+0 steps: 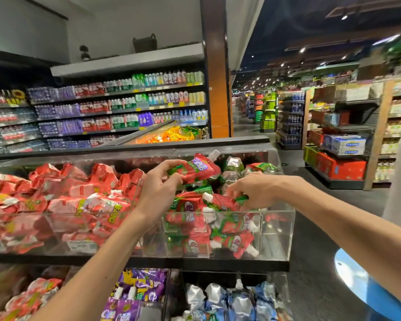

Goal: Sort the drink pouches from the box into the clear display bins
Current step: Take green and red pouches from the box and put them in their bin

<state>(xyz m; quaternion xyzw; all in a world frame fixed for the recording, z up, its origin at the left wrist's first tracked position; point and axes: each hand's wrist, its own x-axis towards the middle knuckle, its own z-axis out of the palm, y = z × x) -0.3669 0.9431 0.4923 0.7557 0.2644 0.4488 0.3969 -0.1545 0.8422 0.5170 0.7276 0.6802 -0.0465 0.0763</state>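
Left hand [160,185] is pinching a red-and-green drink pouch [195,169] between thumb and fingertips. It is holding the pouch lifted just above the right compartment of the clear display bin [277,232], tilted, with its white spout pointing up and right. Right hand [255,191] is reaching down into the same compartment, fingers bent onto the pile of matching pouches [218,223]. Cannot tell whether it is gripping one or only pressing on it. The two hands are sitting near each other over this pile, not touching.

The left compartment, past a clear divider, is holding a heap of red pouches [79,195] piled up to the rim. Lower bins are showing under the dark shelf edge: purple pouches [139,293] in the middle, silver-blue pouches [232,300] to the right, more red ones at far left. Shelves of bottled drinks [125,103] are running along the back wall, and a store aisle is opening on the right.
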